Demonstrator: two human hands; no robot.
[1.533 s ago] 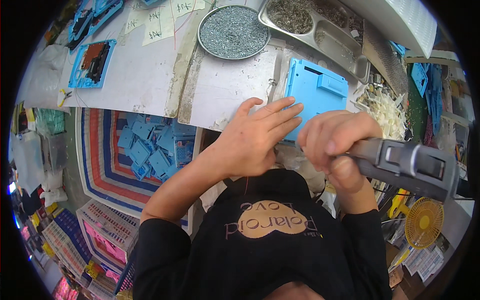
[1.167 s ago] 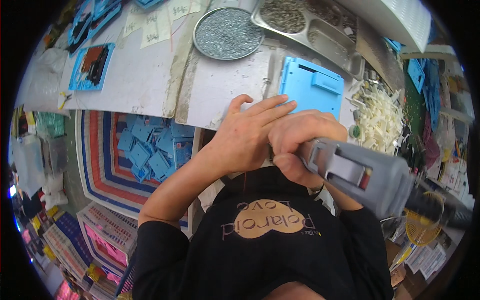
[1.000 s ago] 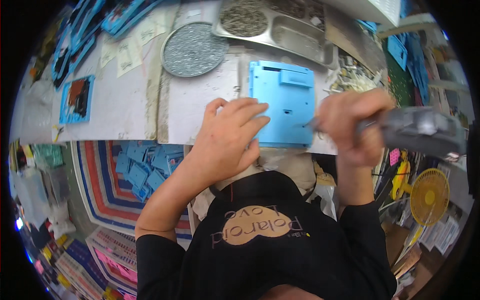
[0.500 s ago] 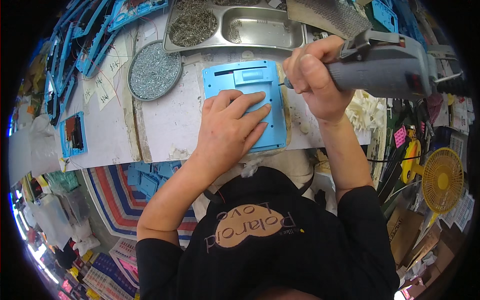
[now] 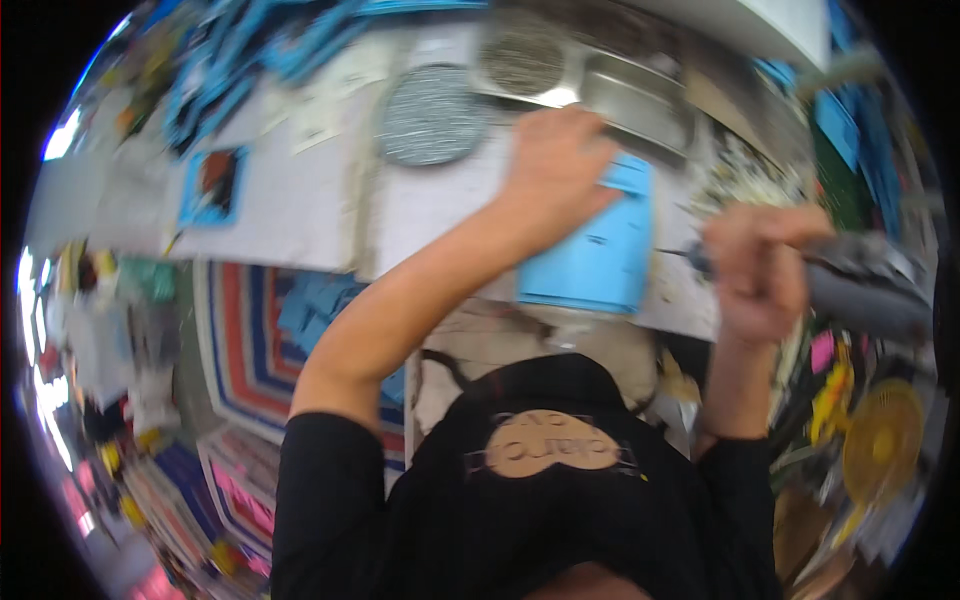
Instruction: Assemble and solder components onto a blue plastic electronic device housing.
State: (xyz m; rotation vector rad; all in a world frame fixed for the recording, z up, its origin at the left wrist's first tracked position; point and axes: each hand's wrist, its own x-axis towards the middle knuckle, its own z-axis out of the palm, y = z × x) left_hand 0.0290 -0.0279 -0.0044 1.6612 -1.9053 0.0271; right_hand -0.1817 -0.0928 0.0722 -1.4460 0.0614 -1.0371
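A flat light-blue plastic casing (image 5: 590,260) lies on the white worktable in front of me. My left hand (image 5: 560,165) is over its far left corner, the thumb side along the casing; the fingers are smeared by motion, so their grip is unclear. Off the casing's right side, my right hand (image 5: 760,260) is wrapped around a grey electric screwdriver (image 5: 870,290). Its thin bit points left toward the casing, apart from it.
Small silver screws (image 5: 432,115) fill a round dish beyond my left forearm. Behind the casing stands a steel compartment tray (image 5: 635,95) with springs (image 5: 522,60). White plastic parts (image 5: 750,180) lie at the right. A small blue frame (image 5: 213,187) sits at the left; a yellow fan (image 5: 882,440) stands lower right.
The view has shifted and blurred. My left hand has moved from the casing's middle to its far left corner. The screwdriver in my right hand has drawn away from the casing, nearer to me.
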